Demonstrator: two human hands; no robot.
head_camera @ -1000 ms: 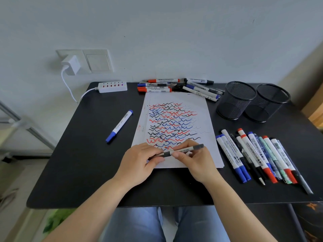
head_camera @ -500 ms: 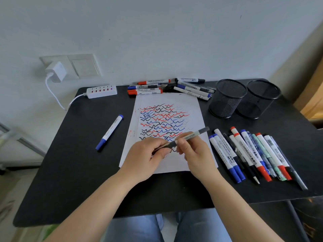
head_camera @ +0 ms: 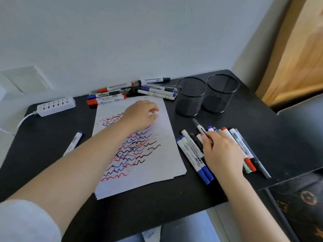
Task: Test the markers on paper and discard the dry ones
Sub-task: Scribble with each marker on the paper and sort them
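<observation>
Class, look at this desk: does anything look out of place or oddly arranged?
One blue-capped marker lies alone left of the paper, apart from the row at right and the pile at the back. Both mesh cups look empty.

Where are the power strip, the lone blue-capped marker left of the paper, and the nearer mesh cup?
power strip point(head_camera: 56, 106): head view, middle of its white top face.
blue-capped marker point(head_camera: 74, 141): head view, white barrel below the cap.
nearer mesh cup point(head_camera: 189, 103): head view, front of its mesh wall.
</observation>
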